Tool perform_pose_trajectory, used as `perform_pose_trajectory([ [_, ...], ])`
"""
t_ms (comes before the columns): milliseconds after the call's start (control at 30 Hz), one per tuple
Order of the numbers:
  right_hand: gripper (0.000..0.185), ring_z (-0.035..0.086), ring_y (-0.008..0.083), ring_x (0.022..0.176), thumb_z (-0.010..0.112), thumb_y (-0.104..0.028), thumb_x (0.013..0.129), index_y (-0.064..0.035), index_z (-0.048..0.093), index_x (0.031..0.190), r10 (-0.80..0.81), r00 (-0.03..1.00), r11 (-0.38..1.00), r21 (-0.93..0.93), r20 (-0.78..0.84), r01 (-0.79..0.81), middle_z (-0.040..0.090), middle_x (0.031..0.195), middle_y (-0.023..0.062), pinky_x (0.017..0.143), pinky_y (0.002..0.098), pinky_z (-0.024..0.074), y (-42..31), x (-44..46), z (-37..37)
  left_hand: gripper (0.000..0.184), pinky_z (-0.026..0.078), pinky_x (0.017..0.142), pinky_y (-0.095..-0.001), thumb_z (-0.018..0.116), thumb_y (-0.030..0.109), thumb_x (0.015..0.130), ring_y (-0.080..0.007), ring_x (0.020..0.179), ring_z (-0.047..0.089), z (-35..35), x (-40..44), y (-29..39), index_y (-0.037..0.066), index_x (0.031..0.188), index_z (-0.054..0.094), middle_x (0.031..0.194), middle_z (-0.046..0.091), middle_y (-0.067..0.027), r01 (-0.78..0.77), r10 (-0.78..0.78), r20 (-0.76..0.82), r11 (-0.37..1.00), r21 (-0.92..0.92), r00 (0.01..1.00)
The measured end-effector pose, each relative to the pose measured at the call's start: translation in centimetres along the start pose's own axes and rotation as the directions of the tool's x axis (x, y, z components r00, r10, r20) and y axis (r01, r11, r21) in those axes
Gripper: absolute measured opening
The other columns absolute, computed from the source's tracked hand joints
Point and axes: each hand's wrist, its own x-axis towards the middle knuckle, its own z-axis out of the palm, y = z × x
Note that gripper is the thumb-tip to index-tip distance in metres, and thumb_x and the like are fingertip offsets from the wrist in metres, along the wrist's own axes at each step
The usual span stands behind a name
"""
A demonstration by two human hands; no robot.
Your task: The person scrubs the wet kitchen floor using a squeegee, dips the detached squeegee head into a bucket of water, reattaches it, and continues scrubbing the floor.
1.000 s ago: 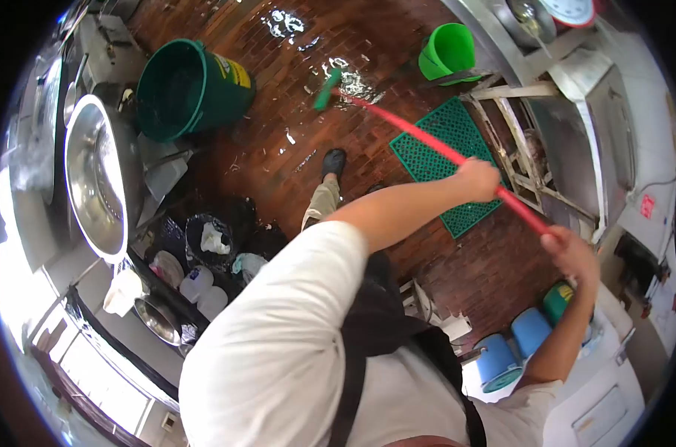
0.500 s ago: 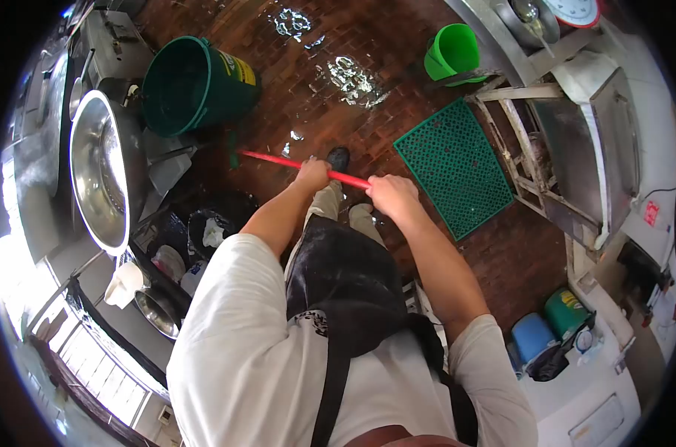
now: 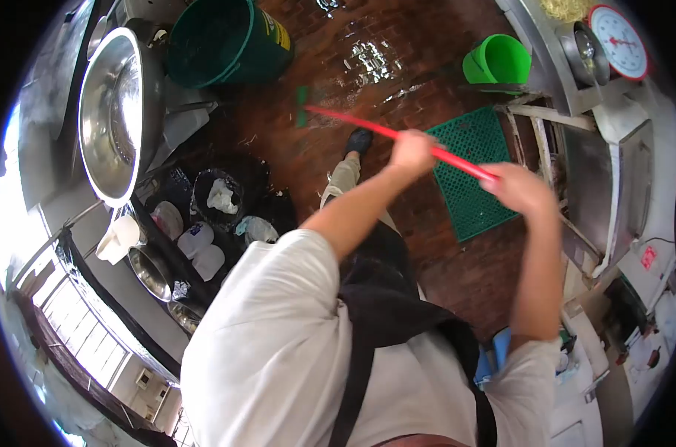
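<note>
Both of my hands grip the red pole of a broom (image 3: 353, 123). Its narrow green head (image 3: 301, 106) rests on the wet brick floor (image 3: 330, 149), and I cannot tell whether it has bristles or a rubber edge. My left hand (image 3: 412, 153) is closed around the middle of the pole. My right hand (image 3: 518, 186), slightly blurred, is wrapped around the upper end. Beneath the pole lies a green perforated mat (image 3: 468, 197). Shiny wet patches (image 3: 371, 61) show on the bricks beyond the head.
A dark green bucket (image 3: 267, 56) stands at upper left, a bright green bucket (image 3: 479, 65) at upper right. A large steel bowl (image 3: 92, 123) is on the left, above a black-lined bin (image 3: 204, 182). A metal-framed table (image 3: 554, 112) with a red dial scale (image 3: 619, 43) lines the right.
The view has shifted. My hands, still on the pole, have moved right and apart, with the right hand farther out. The green head is now plainer against the floor, away from the dark bucket.
</note>
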Motion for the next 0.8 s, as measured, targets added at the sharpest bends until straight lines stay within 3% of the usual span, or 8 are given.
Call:
perform_pose_trajectory([
  [67,0.021,0.067,0.0365,0.084,0.066,-0.026,0.088,-0.0112,0.071,0.101,0.083,0.996,0.961,0.262,0.022,-0.086,0.07,0.091,0.0176,0.075,0.0469,0.0521,-3.0,8.0,7.9,0.012,0.053,0.082,-0.044,0.069,0.027,0.083,-0.0292,0.087,0.068,-0.4,-4.7,-9.2,0.016,0.083,0.075,0.083,0.07,-0.0075,0.012,-0.002,-0.104,0.995,0.095,0.995],
  [167,0.025,0.07,0.0366,0.094,0.053,-0.03,0.093,-0.0174,0.073,0.101,0.142,0.985,0.99,0.02,-0.097,-0.14,0.073,0.097,0.0151,0.08,0.0494,0.0547,-10.6,16.6,21.4,0.02,0.049,0.093,-0.0454,0.069,0.03,0.084,-0.0315,0.103,0.064,-1.9,-13.9,-21.5,0.013,0.094,0.073,0.102,0.068,-0.0111,0.344,-0.382,0.09,0.894,0.287,0.92],
  [200,0.027,0.069,0.0383,0.098,0.048,-0.028,0.094,-0.0183,0.071,0.105,0.036,0.996,0.998,-0.054,-0.084,-0.041,0.073,0.099,0.0157,0.083,0.0505,0.0549,-13.6,15.4,21.8,0.024,0.045,0.1,-0.0454,0.069,0.031,0.086,-0.0308,0.108,0.061,-2.5,-16.6,-24.2,0.012,0.1,0.073,0.11,0.066,-0.0121,0.292,-0.379,0.064,0.799,0.526,0.923],
  [267,0.027,0.069,0.0377,0.098,0.048,-0.026,0.096,-0.02,0.066,0.116,0.022,1.0,0.999,-0.032,-0.001,-0.022,0.072,0.1,0.0153,0.08,0.0506,0.0548,-15.0,15.0,22.4,0.025,0.044,0.097,-0.0445,0.067,0.036,0.088,-0.0299,0.105,0.061,-3.5,-18.7,-24.7,0.012,0.091,0.073,0.103,0.069,-0.0107,0.246,-0.29,0.008,0.826,0.507,0.957],
  [433,0.026,0.068,0.0363,0.085,0.057,-0.031,0.096,-0.0242,0.062,0.121,-0.062,0.988,0.992,-0.114,-0.144,0.046,0.068,0.089,0.0136,0.072,0.0503,0.0531,-7.7,2.0,12.9,0.03,0.049,0.08,-0.0455,0.069,0.041,0.084,-0.033,0.086,0.067,-3.2,-12.9,-11.5,0.012,0.077,0.07,0.083,0.07,-0.0129,0.064,-0.084,0.086,0.974,0.218,0.993],
  [500,0.035,0.066,0.036,0.082,0.061,-0.03,0.095,-0.0237,0.063,0.13,0.126,0.99,0.992,-0.018,-0.062,-0.127,0.068,0.09,0.0165,0.071,0.047,0.0515,-4.6,-4.8,7.8,0.023,0.053,0.082,-0.047,0.071,0.035,0.083,-0.0327,0.085,0.069,-2.1,-10.4,-3.5,0.013,0.078,0.07,0.081,0.069,-0.0107,-0.044,0.044,-0.022,0.999,-0.007,0.999],
  [633,0.036,0.066,0.0392,0.09,0.064,-0.02,0.094,-0.0103,0.064,0.129,0.182,0.979,0.981,-0.058,-0.089,-0.187,0.069,0.097,0.0201,0.078,0.0425,0.0507,-2.5,-17.0,-0.6,0.021,0.053,0.079,-0.0483,0.073,0.036,0.078,-0.0314,0.088,0.069,-1.5,-5.0,11.6,0.016,0.083,0.072,0.083,0.071,-0.0091,-0.12,0.149,0.273,0.985,-0.122,0.95],
  [800,0.037,0.068,0.0311,0.086,0.062,-0.019,0.096,-0.0102,0.062,0.131,0.455,0.887,0.889,0.016,0.074,-0.458,0.071,0.094,0.0169,0.078,0.0398,0.0515,-2.8,-17.3,1.5,0.021,0.05,0.083,-0.046,0.074,0.035,0.079,-0.0324,0.091,0.069,2.1,-6.0,13.2,0.015,0.085,0.073,0.085,0.072,-0.0099,-0.15,0.221,0.255,0.951,-0.272,0.941],
])
